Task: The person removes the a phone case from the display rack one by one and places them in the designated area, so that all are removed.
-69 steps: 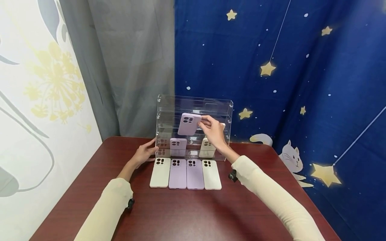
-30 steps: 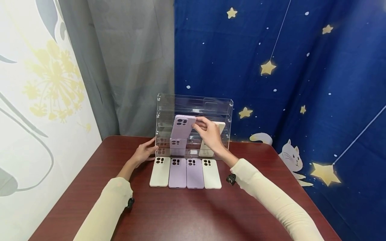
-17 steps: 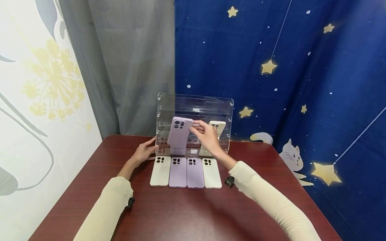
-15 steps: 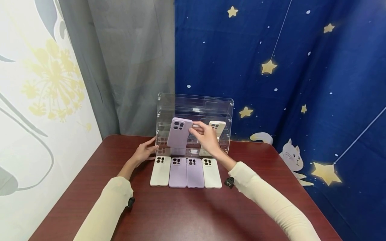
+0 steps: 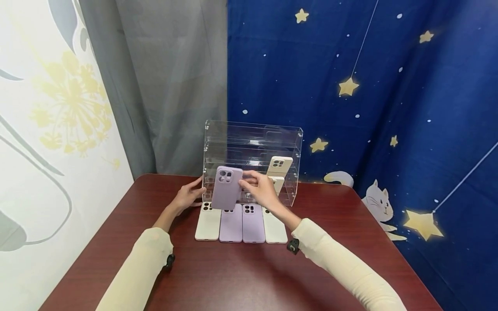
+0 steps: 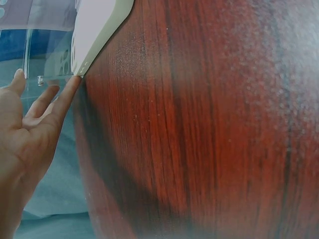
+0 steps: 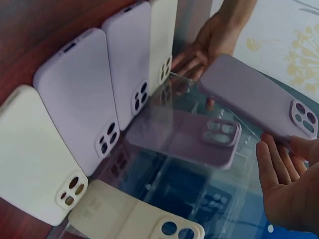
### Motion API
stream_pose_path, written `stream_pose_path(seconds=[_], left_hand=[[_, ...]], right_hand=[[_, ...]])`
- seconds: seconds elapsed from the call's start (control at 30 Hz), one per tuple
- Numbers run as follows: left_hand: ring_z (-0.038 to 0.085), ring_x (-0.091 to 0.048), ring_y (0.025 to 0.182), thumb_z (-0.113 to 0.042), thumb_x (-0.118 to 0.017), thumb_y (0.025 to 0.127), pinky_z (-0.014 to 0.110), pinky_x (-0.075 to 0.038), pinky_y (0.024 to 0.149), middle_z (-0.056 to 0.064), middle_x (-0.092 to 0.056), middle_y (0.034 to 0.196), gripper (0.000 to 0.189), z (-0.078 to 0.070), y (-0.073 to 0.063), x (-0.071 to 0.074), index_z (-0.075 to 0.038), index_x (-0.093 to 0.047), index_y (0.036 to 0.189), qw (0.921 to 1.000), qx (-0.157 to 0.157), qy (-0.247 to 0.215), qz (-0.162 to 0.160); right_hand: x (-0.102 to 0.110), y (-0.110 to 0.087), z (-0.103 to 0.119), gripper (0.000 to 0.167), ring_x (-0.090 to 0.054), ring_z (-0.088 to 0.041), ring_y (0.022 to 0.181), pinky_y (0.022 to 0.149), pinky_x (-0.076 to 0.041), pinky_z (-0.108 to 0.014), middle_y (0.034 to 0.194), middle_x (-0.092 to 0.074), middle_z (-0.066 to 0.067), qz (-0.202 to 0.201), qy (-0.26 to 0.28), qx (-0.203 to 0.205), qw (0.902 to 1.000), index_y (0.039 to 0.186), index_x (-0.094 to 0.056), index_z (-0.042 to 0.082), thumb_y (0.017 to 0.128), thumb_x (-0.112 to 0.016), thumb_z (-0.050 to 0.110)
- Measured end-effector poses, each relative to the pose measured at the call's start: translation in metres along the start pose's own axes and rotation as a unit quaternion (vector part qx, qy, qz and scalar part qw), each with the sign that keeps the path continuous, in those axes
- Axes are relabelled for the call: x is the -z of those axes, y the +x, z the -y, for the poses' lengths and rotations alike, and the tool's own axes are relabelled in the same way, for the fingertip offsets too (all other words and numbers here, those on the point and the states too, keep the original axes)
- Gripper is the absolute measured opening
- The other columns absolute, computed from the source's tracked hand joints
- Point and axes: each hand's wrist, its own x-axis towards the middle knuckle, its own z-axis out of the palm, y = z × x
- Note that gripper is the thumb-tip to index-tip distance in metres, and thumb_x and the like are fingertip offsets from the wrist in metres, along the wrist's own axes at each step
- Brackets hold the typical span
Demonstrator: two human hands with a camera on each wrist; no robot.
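Observation:
My right hand (image 5: pixel 262 188) pinches a lilac phone case (image 5: pixel 226 190) by its right edge, between thumb and fingers. The case hangs upright in front of the lower left of a clear acrylic tiered rack (image 5: pixel 253 141). My left hand (image 5: pixel 186 198) touches the rack's left side with fingers extended; in the left wrist view a fingertip reaches the lower corner beside a white case (image 6: pixel 102 27). Two cream cases (image 5: pixel 280 163) stand in the rack's right side, one above the other. Another lilac case (image 7: pixel 184 137) in the rack shows in the right wrist view, hidden in the head view.
Before the rack, several cases lie side by side on the dark red table (image 5: pixel 233 276): a white one (image 5: pixel 207 226), two lilac ones (image 5: pixel 253 226) and a white one (image 5: pixel 275 229). Behind hang a grey curtain (image 5: pixel 179 86) and a blue star-patterned curtain (image 5: pixel 280 77).
The right hand has carried the lilac case down and slightly left, from before the middle tiers to before the lowest ones. Both cream cases now show more fully. The left hand stays put.

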Motion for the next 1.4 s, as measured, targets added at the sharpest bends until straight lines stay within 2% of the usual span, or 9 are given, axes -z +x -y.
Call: stream_pose_path(seconds=[0.2,0.43,0.7,1.0,1.23,1.4], left_hand=[[0.044,-0.058,0.131,-0.021,-0.059,0.108,0.055,-0.059,0.094,0.028,-0.058,0.142,0.065,0.001,0.000,0.000,-0.028,-0.030,0.165,1.0000,-0.006,-0.005,0.002],[0.042,-0.061,0.126,-0.019,-0.058,0.109,0.053,-0.061,0.091,0.029,-0.064,0.134,0.064,-0.001,-0.001,0.000,-0.024,-0.029,0.166,0.9999,-0.012,-0.002,0.004],[0.043,-0.060,0.129,-0.018,-0.058,0.109,0.054,-0.060,0.092,0.030,-0.057,0.142,0.065,-0.001,0.004,0.001,-0.024,-0.028,0.166,0.9999,-0.004,-0.013,0.009],[0.046,-0.057,0.130,-0.017,-0.059,0.108,0.047,-0.064,0.085,0.031,-0.055,0.143,0.065,0.003,0.004,0.000,-0.022,-0.030,0.166,0.9998,-0.006,-0.016,0.006],[0.046,-0.057,0.131,-0.019,-0.060,0.108,0.049,-0.063,0.087,0.031,-0.053,0.145,0.066,0.002,0.003,0.002,-0.024,-0.028,0.166,0.9999,-0.004,-0.010,0.009],[0.046,-0.058,0.130,-0.020,-0.059,0.108,0.051,-0.062,0.089,0.030,-0.054,0.145,0.066,0.001,0.002,0.000,-0.025,-0.028,0.166,0.9999,-0.001,-0.008,0.008]], right_hand=[[-0.014,-0.007,-0.005,0.031,-0.078,-0.034,0.088,0.072,-0.065,-0.030,0.102,-0.077,-0.022,0.055,0.018,-0.009,0.9983,0.126,-0.069,-0.004,0.097,-0.074,0.007],[-0.028,-0.018,-0.010,0.034,-0.079,-0.030,0.085,0.068,-0.065,-0.028,0.102,-0.078,-0.020,0.098,0.022,-0.048,0.9938,0.129,-0.068,-0.005,0.098,-0.073,0.008],[-0.041,-0.033,-0.015,0.035,-0.076,-0.039,0.092,0.080,-0.065,-0.042,0.103,-0.076,-0.024,0.138,0.086,-0.093,0.9823,0.129,-0.065,-0.010,0.097,-0.072,0.003],[-0.055,-0.047,-0.025,0.030,-0.075,-0.045,0.090,0.082,-0.063,-0.052,0.100,-0.076,-0.025,0.155,0.124,-0.108,0.9742,0.126,-0.066,-0.010,0.097,-0.071,-0.001],[-0.064,-0.055,-0.029,0.029,-0.077,-0.040,0.083,0.070,-0.066,-0.036,0.096,-0.077,-0.024,0.136,0.092,-0.099,0.9815,0.122,-0.068,-0.010,0.094,-0.074,-0.002],[-0.069,-0.061,-0.031,0.041,-0.077,-0.040,0.080,0.069,-0.066,-0.040,0.092,-0.077,-0.022,0.139,0.083,-0.089,0.9828,0.132,-0.065,-0.006,0.092,-0.076,-0.003]])
